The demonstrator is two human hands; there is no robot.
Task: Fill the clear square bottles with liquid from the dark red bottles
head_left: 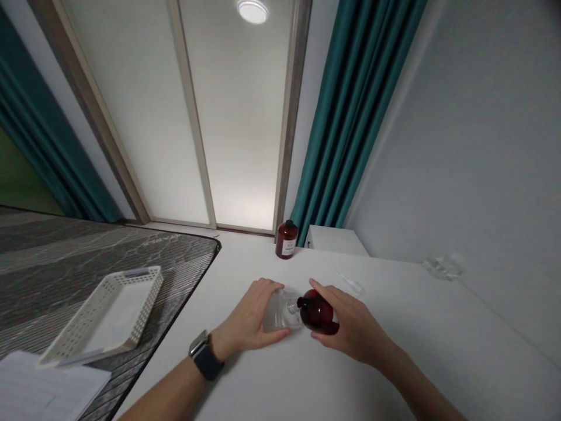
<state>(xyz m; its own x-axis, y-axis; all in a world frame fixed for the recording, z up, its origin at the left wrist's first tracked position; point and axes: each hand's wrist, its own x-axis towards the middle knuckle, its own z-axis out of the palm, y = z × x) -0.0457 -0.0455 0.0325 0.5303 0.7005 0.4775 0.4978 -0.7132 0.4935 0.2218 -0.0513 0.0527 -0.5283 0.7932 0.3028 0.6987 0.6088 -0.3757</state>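
My left hand [252, 318] is curved around a clear flask [279, 311], thumb on the near side and fingers on the far side. My right hand [355, 321] grips a dark red-brown bottle [316, 311]. That bottle is tilted left, its uncapped-looking dark mouth close beside the flask's narrow neck. Whether the two touch, or any liquid passes between them, I cannot tell. Part of a white label shows under my right fingers. Farther back stands a second red-brown bottle [286, 241], upright, with a black cap and white label.
Both hands work over a white table [272, 380]. A slender clear item [352, 284] lies beyond my right hand. On the left, a white perforated basket [105, 316] and papers [48, 389] rest on a grey striped surface. A wall stands at right, with a crumpled pale object [442, 267] near it.
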